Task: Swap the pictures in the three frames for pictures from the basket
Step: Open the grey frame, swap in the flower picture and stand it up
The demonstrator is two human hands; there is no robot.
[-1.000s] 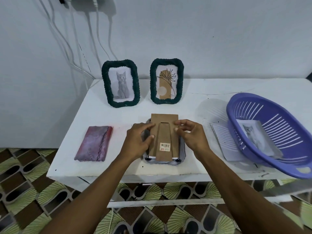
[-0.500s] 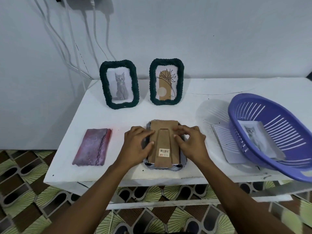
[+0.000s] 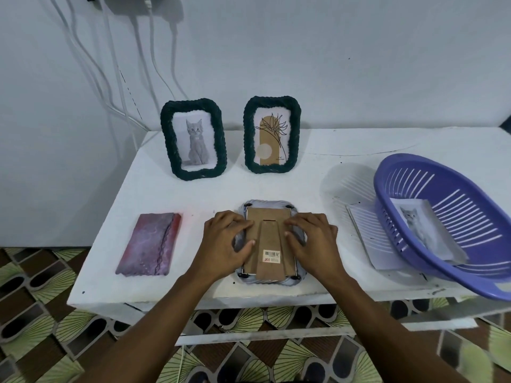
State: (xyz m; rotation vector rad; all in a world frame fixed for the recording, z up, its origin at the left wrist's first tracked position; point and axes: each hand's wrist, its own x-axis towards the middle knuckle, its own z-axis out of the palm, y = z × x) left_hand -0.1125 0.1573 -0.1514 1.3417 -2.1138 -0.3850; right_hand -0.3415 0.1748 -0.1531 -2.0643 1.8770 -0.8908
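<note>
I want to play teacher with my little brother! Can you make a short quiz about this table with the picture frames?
1. True or false: the front frame under the left hand and right hand lies face down.
2. How many frames stand upright at the back?
3. What lies in the basket? A) a cat picture B) a spoon C) a ball

Key: 1 true; 2 two, the cat frame and the plant frame; 3 A.

The left arm [image 3: 154,322] and the right arm [image 3: 387,322] are bare as far as we can see. The left grip [image 3: 225,244] and the right grip [image 3: 312,244] are bare too.
</note>
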